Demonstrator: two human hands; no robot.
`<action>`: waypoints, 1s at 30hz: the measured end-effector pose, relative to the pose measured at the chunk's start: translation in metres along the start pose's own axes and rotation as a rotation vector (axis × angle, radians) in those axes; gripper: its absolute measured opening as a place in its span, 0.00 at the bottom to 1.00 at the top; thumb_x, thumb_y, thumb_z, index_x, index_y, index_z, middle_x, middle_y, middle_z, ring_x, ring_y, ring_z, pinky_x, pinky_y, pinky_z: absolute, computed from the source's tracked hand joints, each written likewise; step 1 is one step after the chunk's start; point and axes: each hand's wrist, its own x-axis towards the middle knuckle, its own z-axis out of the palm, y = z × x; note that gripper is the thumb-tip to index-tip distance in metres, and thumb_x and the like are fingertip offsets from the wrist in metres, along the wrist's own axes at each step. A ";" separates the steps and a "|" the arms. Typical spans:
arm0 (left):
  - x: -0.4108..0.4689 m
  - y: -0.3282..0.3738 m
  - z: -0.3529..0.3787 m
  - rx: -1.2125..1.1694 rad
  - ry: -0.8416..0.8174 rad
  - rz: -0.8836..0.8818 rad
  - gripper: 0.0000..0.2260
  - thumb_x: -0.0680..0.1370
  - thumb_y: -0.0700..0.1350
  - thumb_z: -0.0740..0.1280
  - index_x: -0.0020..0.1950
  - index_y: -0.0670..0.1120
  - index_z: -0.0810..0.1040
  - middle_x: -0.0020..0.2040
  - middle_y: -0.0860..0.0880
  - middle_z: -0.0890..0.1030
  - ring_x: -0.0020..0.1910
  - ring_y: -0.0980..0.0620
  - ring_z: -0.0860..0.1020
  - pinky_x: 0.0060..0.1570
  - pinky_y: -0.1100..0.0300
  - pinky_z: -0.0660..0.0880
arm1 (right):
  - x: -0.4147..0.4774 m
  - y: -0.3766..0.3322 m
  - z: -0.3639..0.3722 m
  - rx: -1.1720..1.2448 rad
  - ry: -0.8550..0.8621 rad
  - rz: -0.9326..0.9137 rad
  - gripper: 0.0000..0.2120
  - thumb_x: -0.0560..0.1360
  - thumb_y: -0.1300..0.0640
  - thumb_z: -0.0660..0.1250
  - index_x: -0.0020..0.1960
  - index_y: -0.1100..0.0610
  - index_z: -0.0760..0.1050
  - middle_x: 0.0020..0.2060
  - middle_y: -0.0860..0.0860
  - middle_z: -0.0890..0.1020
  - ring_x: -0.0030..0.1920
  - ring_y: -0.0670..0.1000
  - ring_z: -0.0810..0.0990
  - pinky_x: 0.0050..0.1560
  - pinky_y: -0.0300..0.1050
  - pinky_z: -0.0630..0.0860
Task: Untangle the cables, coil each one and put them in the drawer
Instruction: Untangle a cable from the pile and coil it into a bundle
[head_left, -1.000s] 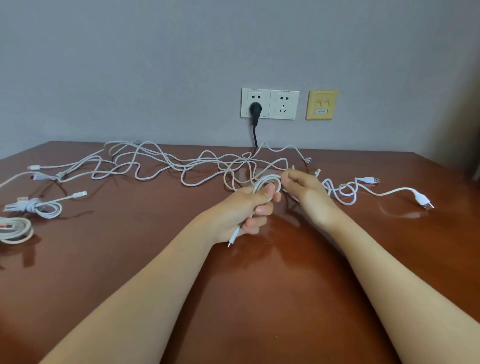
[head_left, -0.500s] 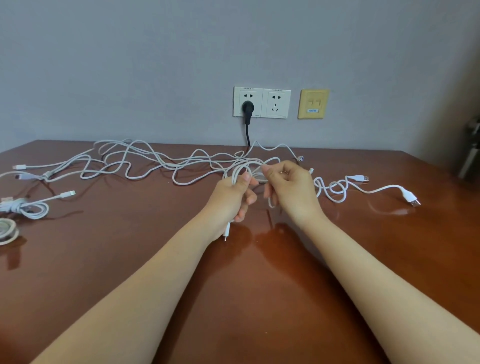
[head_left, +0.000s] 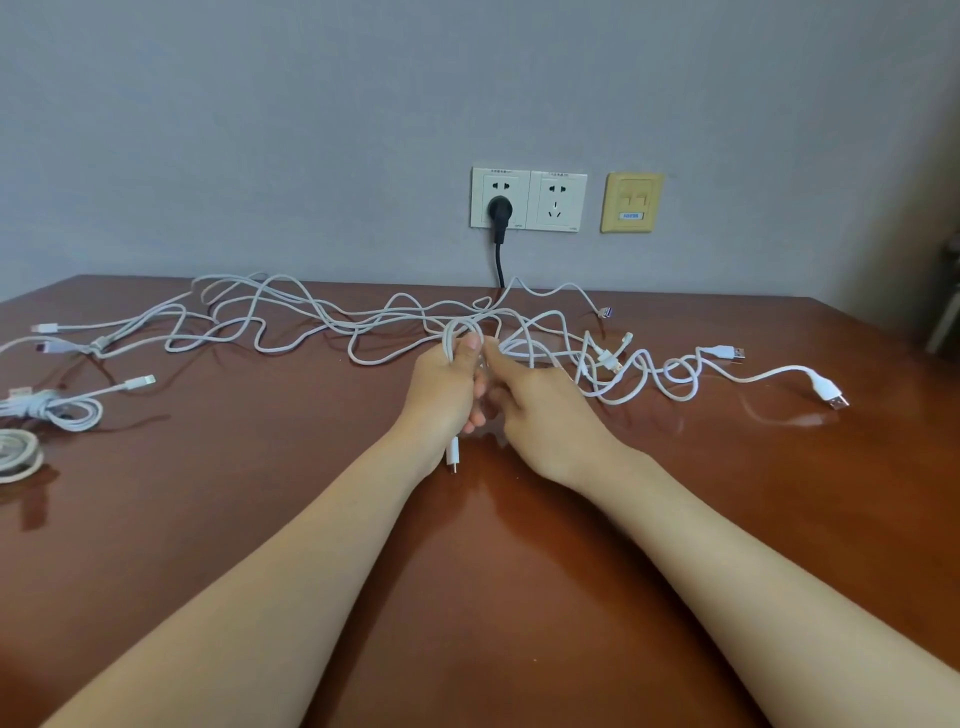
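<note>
A brown wooden table (head_left: 260, 519) is being used as the work surface, with a grey wall behind it. Across its far half, a tangle of thin white cables (head_left: 311, 325) is being left spread from the far left to the centre right, its strands crossing in loose loops.

2 bare forearms are being reached in from the near edge toward the middle of that tangle. The left hand (head_left: 441, 389) is being kept closed in a fist round a held cable (head_left: 460, 327). Its fingers are being curled tight, its thumb is being pressed on top, and a small loop of the cable is being held upright above the fist. The right hand (head_left: 540, 405) is being held against it, with the fingers curled under. A strand of the same cable is being pinched between its thumb and forefinger, just beside the left thumb.

To the right, a thicker white cable (head_left: 769, 374) is being left snaking toward the table's right side, ending in a USB plug (head_left: 836, 401).

At the near left, 1 bundled cable (head_left: 57, 408) and 1 flat coil (head_left: 21, 452) are being kept apart from the tangle.

A white connector (head_left: 453, 452) is being dangled below the left fist.

On the wall, a black plug (head_left: 500, 210) is being held in the left of 2 white sockets (head_left: 556, 200).
</note>
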 end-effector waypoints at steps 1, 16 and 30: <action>0.000 0.000 0.001 0.017 -0.007 -0.001 0.15 0.83 0.49 0.52 0.50 0.44 0.76 0.16 0.55 0.67 0.15 0.58 0.66 0.18 0.69 0.63 | -0.001 0.000 -0.001 -0.021 -0.024 -0.009 0.25 0.75 0.65 0.57 0.71 0.58 0.61 0.44 0.56 0.81 0.46 0.61 0.78 0.47 0.53 0.74; -0.004 0.000 0.006 0.238 -0.002 0.140 0.11 0.82 0.48 0.54 0.42 0.51 0.71 0.46 0.41 0.80 0.51 0.40 0.78 0.55 0.46 0.75 | -0.004 0.004 -0.006 -0.201 -0.004 0.010 0.15 0.74 0.64 0.59 0.60 0.59 0.70 0.47 0.60 0.80 0.48 0.63 0.77 0.43 0.50 0.73; -0.009 0.022 0.000 -0.852 -0.264 -0.202 0.19 0.83 0.50 0.47 0.35 0.47 0.64 0.61 0.47 0.77 0.46 0.58 0.82 0.34 0.65 0.78 | -0.002 0.007 0.001 0.268 0.064 0.110 0.12 0.78 0.53 0.63 0.37 0.54 0.67 0.29 0.51 0.79 0.34 0.53 0.78 0.44 0.54 0.76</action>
